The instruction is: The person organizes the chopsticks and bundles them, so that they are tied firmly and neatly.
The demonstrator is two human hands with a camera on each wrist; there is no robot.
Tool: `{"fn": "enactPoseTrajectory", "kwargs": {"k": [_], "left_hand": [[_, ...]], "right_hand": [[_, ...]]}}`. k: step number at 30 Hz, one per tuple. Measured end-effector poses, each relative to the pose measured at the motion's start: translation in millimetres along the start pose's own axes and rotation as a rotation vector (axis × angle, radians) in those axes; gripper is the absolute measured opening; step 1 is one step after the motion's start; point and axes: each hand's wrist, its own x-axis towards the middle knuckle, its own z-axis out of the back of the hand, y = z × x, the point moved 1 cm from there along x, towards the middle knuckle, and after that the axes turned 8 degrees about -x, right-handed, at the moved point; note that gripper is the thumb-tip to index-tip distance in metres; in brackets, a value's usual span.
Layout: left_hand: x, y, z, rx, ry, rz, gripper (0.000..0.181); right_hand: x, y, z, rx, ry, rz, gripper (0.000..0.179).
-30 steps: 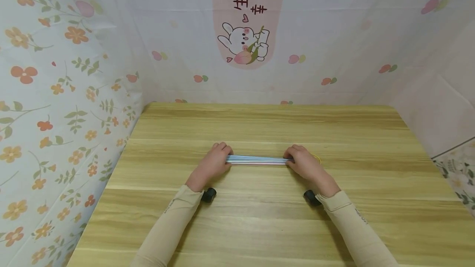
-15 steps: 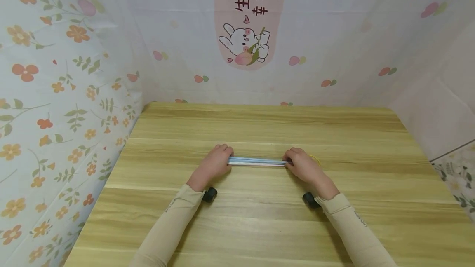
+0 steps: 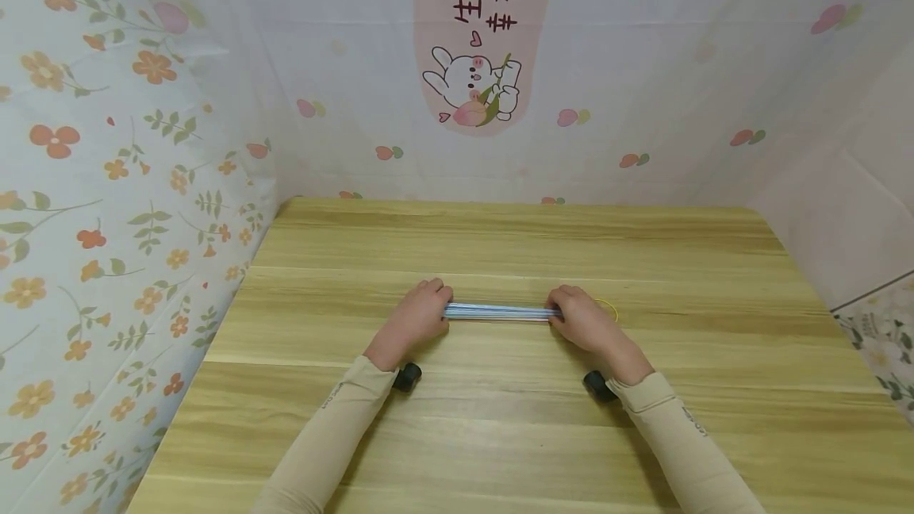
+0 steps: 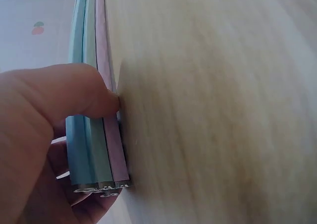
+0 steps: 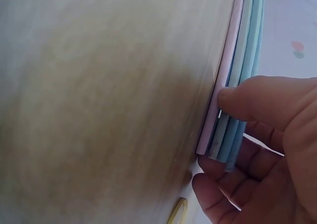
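Several slim pastel pencils (image 3: pixel 500 312) lie side by side in a bundle just over the table, running left to right between the hands. Pink, pale green and blue ones show in the wrist views. My left hand (image 3: pixel 421 313) grips their left ends; in the left wrist view the thumb (image 4: pixel 91 92) presses across the pencils (image 4: pixel 106 152) and the fingers curl behind. At the other end my right hand (image 3: pixel 584 320) pinches the bundle, its thumb (image 5: pixel 247 101) on the near side of the pencils (image 5: pixel 233 70) and fingers underneath.
Behind the right hand lies a yellow rubber band (image 3: pixel 612 309), partly hidden by that hand. The wooden table (image 3: pixel 500 435) ends at a printed cloth backdrop (image 3: pixel 321 62). Black wrist cameras (image 3: pixel 407 377) sit under both wrists.
The left hand has shifted slightly to the right along the pencils, so the stretch between the hands looks a little shorter. The right hand stays almost where it was.
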Motion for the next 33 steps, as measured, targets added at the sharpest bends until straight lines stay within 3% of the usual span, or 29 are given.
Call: {"fn": "enactPoseTrajectory", "kwargs": {"k": [12, 26, 33], "left_hand": [[-2.1, -2.8, -0.8, -0.017, 0.009, 0.009, 0.026], [-10.1, -7.1, 2.0, 0.049, 0.011, -0.081, 0.017], [-11.0, -6.1, 1.3, 0.105, -0.036, -0.15, 0.012]], "right_hand": [[-2.8, 1.4, 0.3, -0.021, 0.015, 0.021, 0.008], [-3.2, 4.6, -2.0, -0.124, -0.001, 0.076, 0.007], [-3.5, 7.8, -0.2, -0.114, 0.015, 0.075, 0.008]]}}
